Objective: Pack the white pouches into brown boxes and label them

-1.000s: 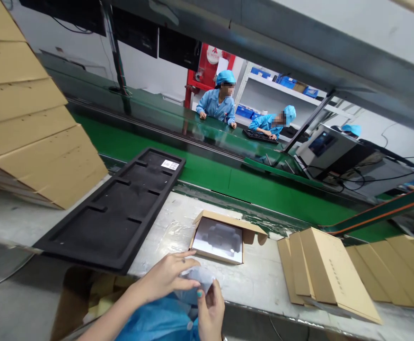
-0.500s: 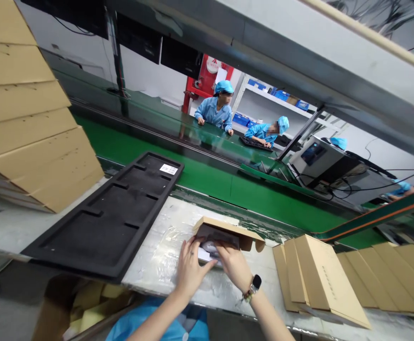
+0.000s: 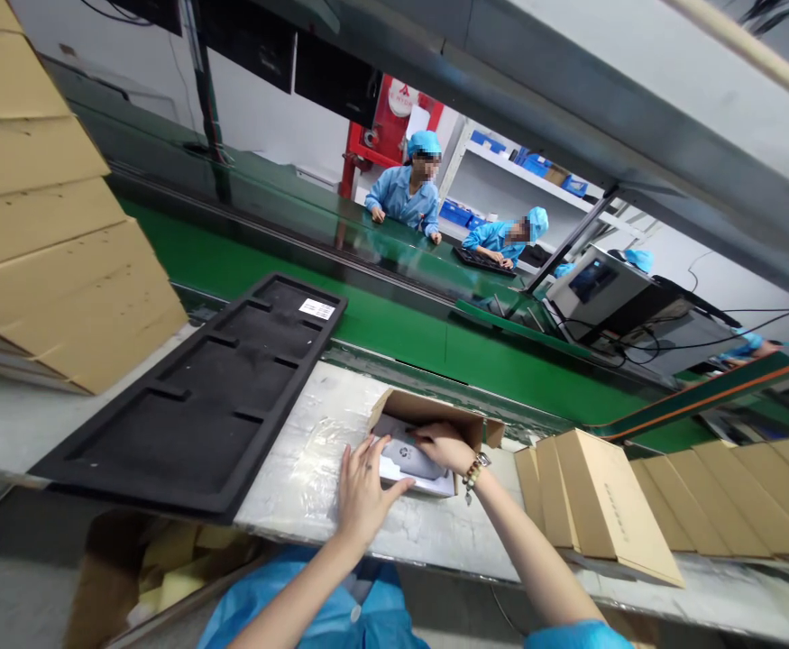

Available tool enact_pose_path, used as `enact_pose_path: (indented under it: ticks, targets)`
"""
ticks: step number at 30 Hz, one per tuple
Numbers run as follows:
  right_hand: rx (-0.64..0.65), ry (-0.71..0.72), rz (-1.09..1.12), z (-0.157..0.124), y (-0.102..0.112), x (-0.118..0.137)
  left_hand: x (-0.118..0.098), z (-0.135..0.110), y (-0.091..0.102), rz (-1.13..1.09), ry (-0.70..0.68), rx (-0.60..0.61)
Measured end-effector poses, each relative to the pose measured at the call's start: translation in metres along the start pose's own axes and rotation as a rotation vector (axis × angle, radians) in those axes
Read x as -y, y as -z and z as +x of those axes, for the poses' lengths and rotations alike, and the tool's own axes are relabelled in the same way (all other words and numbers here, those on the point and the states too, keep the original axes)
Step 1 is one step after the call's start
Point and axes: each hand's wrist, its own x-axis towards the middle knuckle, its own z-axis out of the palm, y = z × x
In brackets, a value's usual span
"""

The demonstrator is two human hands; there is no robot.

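Observation:
A small open cardboard box (image 3: 427,410) lies on the grey worktable (image 3: 313,451) in front of me, with a white moulded insert inside. A grey device in a clear bag (image 3: 408,458) rests in that insert. My left hand (image 3: 362,491) lies flat at the box's near left edge, fingers spread, steadying it. My right hand (image 3: 443,444), a beaded bracelet on its wrist, presses down on the bagged device inside the box.
A long black foam tray (image 3: 197,406) lies left of the box. Flat cardboard sheets (image 3: 42,207) are stacked at far left, and closed brown boxes (image 3: 610,505) lean in a row at right. Beyond runs a green conveyor (image 3: 394,324); two people in blue sit at its far side.
One second ago both hands held the bagged device near my body. They moved forward to the box, and the device now lies in the insert with my right hand on top.

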Motion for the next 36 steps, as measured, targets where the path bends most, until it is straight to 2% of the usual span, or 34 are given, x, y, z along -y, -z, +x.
enact_pose_path:
  ticks: [5, 8, 10, 12, 16, 19, 22, 26, 29, 33, 36]
  targets:
    - [0.044, -0.016, 0.042, 0.004, 0.01, -0.005, -0.002, 0.0, 0.005, 0.006, -0.003, 0.017]
    - [0.081, 0.023, 0.071, 0.007, 0.017, -0.006, -0.003, 0.002, 0.012, 0.018, -0.05, 0.083]
    - [0.06, 0.046, 0.071, 0.007, 0.017, -0.004, -0.004, 0.005, 0.016, 0.035, -0.108, 0.132]
    - [-0.007, 0.036, 0.051, 0.004, 0.013, 0.002, -0.006, 0.009, 0.017, 0.061, -0.157, 0.167]
    - [-0.224, -0.089, -0.008, -0.004, -0.008, 0.018, -0.009, 0.015, 0.013, 0.098, -0.221, 0.199]
    - [-0.358, -0.15, -0.019, -0.014, -0.02, 0.022, -0.003, 0.019, 0.016, 0.087, -0.264, 0.233]
    - [-0.439, -0.102, -0.003, -0.036, -0.024, 0.018, 0.013, 0.025, 0.026, 0.05, -0.346, 0.33]
    - [-0.451, 0.033, 0.007, -0.067, -0.033, 0.014, 0.031, 0.032, 0.039, 0.017, -0.439, 0.417]
    - [-0.457, 0.098, 0.001, -0.074, -0.043, 0.018, 0.026, 0.032, 0.041, 0.049, -0.443, 0.411]
    - [-0.464, 0.119, -0.002, -0.071, -0.045, 0.022, 0.012, 0.032, 0.043, 0.097, -0.377, 0.418]
    - [-0.469, 0.146, -0.012, -0.08, -0.049, 0.02, 0.013, 0.038, 0.047, 0.038, -0.357, 0.423]
